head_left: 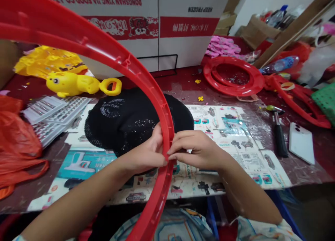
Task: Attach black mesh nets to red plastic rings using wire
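Note:
A large curved red plastic ring (162, 119) stands upright in front of me, its ribbed channel side facing me, running from the upper left to my lap. My left hand (150, 150) grips it, thumb on the near face and a finger behind. On the opposite edge, my right hand (195, 149) has its fingers pinched together against the channel. Anything between those fingertips is too small to make out. Behind the ring, a black cap (131, 118) with shiny studs lies on a printed cardboard sheet (235, 164).
A yellow duck-like toy (81, 84) and bead trays (65, 111) lie left, beside an orange plastic bag (18, 146). More red rings (232, 89), a hammer (279, 134) and a white phone (301, 143) lie right. A big carton (180, 49) stands behind.

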### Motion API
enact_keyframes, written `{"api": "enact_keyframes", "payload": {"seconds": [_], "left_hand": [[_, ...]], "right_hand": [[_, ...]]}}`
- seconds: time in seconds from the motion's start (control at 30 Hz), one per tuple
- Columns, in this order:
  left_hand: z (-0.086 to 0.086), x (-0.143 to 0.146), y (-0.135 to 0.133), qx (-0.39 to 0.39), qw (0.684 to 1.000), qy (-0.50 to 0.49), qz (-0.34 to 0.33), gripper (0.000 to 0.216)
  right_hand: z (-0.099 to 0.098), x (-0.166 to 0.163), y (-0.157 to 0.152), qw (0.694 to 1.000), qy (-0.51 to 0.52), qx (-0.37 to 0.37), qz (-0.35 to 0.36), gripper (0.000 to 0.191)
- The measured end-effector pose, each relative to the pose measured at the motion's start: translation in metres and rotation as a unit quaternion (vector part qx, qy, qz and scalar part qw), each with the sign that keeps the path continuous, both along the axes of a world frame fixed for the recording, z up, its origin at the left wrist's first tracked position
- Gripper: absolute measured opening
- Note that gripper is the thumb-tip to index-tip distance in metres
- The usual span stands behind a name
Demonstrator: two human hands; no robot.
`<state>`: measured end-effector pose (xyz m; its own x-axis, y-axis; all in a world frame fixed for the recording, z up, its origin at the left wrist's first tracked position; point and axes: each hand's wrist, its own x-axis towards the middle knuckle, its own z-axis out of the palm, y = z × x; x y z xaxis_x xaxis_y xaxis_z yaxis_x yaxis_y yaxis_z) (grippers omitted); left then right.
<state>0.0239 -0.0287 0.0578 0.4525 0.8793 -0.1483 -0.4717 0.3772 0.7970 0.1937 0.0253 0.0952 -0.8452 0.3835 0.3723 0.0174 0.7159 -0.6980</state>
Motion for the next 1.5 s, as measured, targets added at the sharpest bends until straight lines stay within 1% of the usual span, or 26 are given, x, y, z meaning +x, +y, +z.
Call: {"api": "enact_keyframes", "payload": {"seconds": [0.1, 0.2, 0.4, 0.53, 0.63, 0.77, 0.87, 1.0, 1.1, 1.17, 1.33, 1.4, 1.5], "left_hand": [[-0.003, -0.001, 0.001, 0.016, 1.000, 0.007, -0.001, 0.065], [-0.004, -0.002, 0.000, 0.024, 1.000, 0.003, -0.016, 0.065], [0.001, -0.003, -0.002, 0.022, 0.998, -0.014, -0.062, 0.066], [0.004, -0.003, -0.003, 0.018, 0.998, -0.009, -0.065, 0.064], [0.005, -0.003, -0.003, 0.017, 0.998, 0.007, -0.057, 0.063], [0.004, -0.003, -0.003, 0.020, 0.997, 0.055, -0.046, 0.064], [0.001, -0.003, -0.005, 0.004, 0.998, 0.044, -0.041, 0.061], [-0.002, -0.006, -0.006, -0.040, 0.995, -0.016, -0.091, 0.061], [0.000, -0.007, -0.006, -0.052, 0.994, -0.030, -0.096, 0.056], [0.001, -0.006, -0.006, -0.053, 0.994, -0.021, -0.090, 0.053], [0.002, -0.002, -0.008, -0.064, 0.993, 0.062, -0.073, 0.050], [0.001, -0.001, -0.008, -0.065, 0.992, 0.058, -0.087, 0.050], [0.000, 0.001, -0.009, -0.074, 0.992, 0.024, -0.100, 0.056]], "right_hand": [[0.002, 0.001, 0.000, 1.000, -0.019, 0.013, 0.005, 0.010], [0.002, 0.001, -0.001, 0.999, -0.015, 0.037, 0.006, 0.011], [-0.002, 0.001, 0.000, 0.994, 0.028, 0.102, -0.011, 0.010], [-0.004, 0.000, -0.001, 0.993, 0.028, 0.110, -0.015, 0.011], [-0.004, -0.001, -0.005, 0.993, 0.011, 0.107, -0.042, 0.012], [-0.004, -0.001, -0.008, 0.987, -0.002, 0.133, -0.094, 0.018], [-0.005, -0.002, -0.009, 0.983, -0.003, 0.148, -0.109, 0.018], [-0.005, -0.001, -0.008, 0.980, -0.005, 0.174, -0.094, 0.017], [-0.002, 0.000, -0.007, 0.983, -0.009, 0.164, -0.080, 0.016], [0.000, 0.001, -0.006, 0.985, -0.019, 0.155, -0.078, 0.016], [-0.003, 0.001, -0.003, 0.981, -0.052, 0.171, -0.076, 0.018], [-0.005, 0.001, -0.003, 0.982, -0.039, 0.169, -0.078, 0.019], [-0.008, 0.000, -0.004, 0.978, -0.005, 0.186, -0.093, 0.020]]}}
